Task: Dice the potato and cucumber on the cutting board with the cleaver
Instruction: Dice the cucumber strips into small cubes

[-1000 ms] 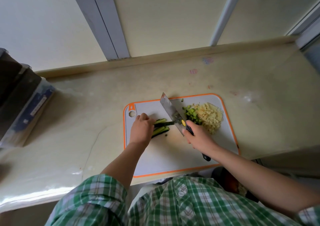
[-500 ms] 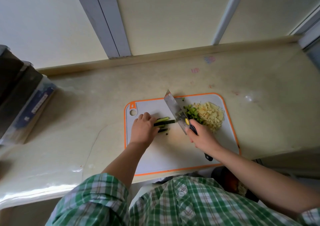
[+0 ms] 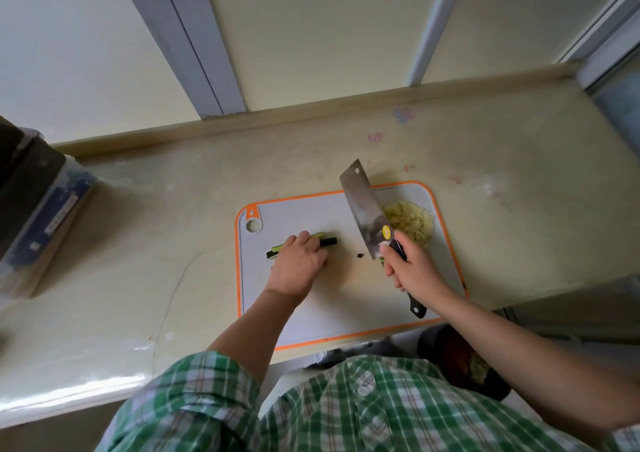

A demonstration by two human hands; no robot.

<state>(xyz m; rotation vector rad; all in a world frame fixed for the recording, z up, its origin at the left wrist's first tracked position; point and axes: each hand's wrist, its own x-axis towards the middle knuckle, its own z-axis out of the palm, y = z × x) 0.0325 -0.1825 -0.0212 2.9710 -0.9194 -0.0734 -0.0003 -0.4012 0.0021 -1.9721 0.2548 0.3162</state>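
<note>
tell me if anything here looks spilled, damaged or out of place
Only small things: a loose dark scrap lies on the cutting board between the cucumber strips and the cleaver, and a thin crack runs down the counter left of it.

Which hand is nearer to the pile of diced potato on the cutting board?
The right hand is nearer: it grips the cleaver just in front of the diced potato. The left hand holds the cucumber strips farther left on the cutting board.
</note>
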